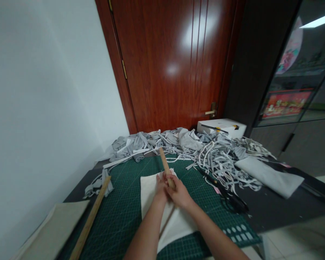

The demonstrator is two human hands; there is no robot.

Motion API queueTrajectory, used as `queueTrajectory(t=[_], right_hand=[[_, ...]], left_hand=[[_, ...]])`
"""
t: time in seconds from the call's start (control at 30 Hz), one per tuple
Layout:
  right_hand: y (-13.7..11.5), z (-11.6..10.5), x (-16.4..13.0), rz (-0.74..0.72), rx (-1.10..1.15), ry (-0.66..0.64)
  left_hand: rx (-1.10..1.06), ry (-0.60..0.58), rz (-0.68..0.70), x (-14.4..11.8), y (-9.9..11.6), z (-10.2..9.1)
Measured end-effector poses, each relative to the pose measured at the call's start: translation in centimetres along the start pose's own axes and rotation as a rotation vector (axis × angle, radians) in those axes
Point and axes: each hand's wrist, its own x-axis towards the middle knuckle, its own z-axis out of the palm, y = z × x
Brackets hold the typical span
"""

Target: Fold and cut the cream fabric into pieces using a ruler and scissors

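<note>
A piece of white cloth point(148, 184) lies on the green cutting mat point(124, 209), with a dark line or fold running down its lower part. My right hand point(178, 193) is closed around the lower end of a flat wooden stick point(165, 162), which slants up and away over the cloth's far edge. Close against it, my left hand point(160, 187) rests on the cloth, fingers extended beside the stick. Where the two hands meet, some fingers are hidden.
Grey and white fabric scraps point(219, 159) are heaped along the back and right. Black scissors point(230, 196) lie on the mat's right side. At left are a wooden ruler point(92, 216) and a folded beige cloth point(54, 231). A white box point(224, 127) stands by the door point(173, 72).
</note>
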Motion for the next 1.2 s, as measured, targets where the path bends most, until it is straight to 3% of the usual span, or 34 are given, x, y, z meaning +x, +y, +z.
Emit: queueTrajectory(t=[0.17,0.3,0.47,0.63,0.9,1.2], right_hand=[[2.4,-0.4,-2.5,-0.104,-0.006,0.0],[3.0,-1.1,-3.8,-0.043,-0.113,-0.047],[2.5,-2.2,-4.7,0.063,-0.264,-0.176],[1.2,-2.7,-5.2,0.047,-0.362,-0.267],[1.6,-2.6,-7.2,0.106,-0.428,-0.157],[2.0,-2.0,-7.7,0.154,-0.494,-0.163]], left_hand=[[0.048,-0.082,0.051,-0.4,-0.5,-0.8],[0.041,-0.093,0.025,-0.4,-0.5,-1.6],[0.019,-0.083,-0.008,-0.3,-0.4,-1.8],[0.003,-0.07,-0.024,-0.5,-0.1,-1.9],[0.013,-0.059,-0.032,-0.4,0.5,-1.9],[0.013,-0.012,-0.027,-0.6,0.5,-1.9]])
